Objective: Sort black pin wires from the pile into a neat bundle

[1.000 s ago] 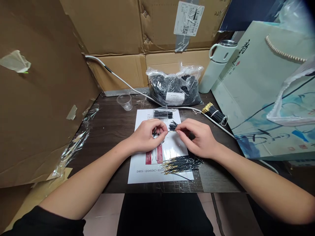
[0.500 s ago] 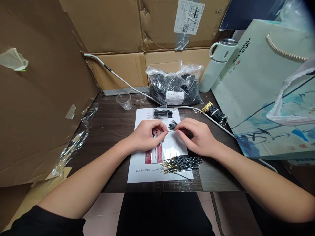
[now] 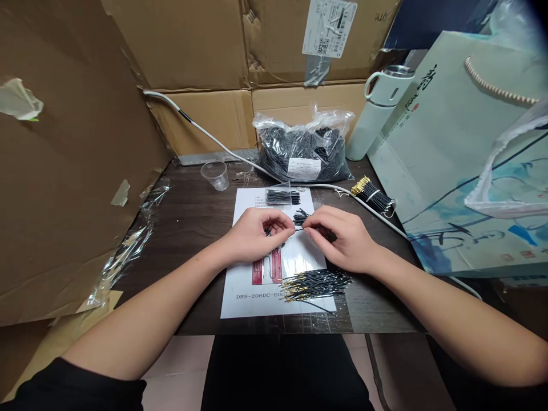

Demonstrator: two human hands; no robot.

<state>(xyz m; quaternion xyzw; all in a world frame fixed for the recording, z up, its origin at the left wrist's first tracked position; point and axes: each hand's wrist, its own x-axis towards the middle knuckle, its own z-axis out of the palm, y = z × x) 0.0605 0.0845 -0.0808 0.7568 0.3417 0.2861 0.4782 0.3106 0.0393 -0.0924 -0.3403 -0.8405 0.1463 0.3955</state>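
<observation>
— What's around your hands?

— Cardboard walls hem in my left hand (image 3: 252, 240); a printed paper bag (image 3: 462, 165) stands beyond my right hand (image 3: 342, 240). The table's near edge (image 3: 299, 330) runs just behind my wrists, with bare dark tabletop off my left hand.

— And the work?

— Both hands are pinched shut on one thin black wire (image 3: 299, 229), bridging my fingertips above the white sheet (image 3: 257, 297). Loose gold-tipped wires (image 3: 317, 284) lie just behind my right hand.

— Containers?

— Ahead of my fingers, a clear plastic bag (image 3: 303, 151) packed with black pieces; a clear cup (image 3: 215, 174) ahead of my left hand.
</observation>
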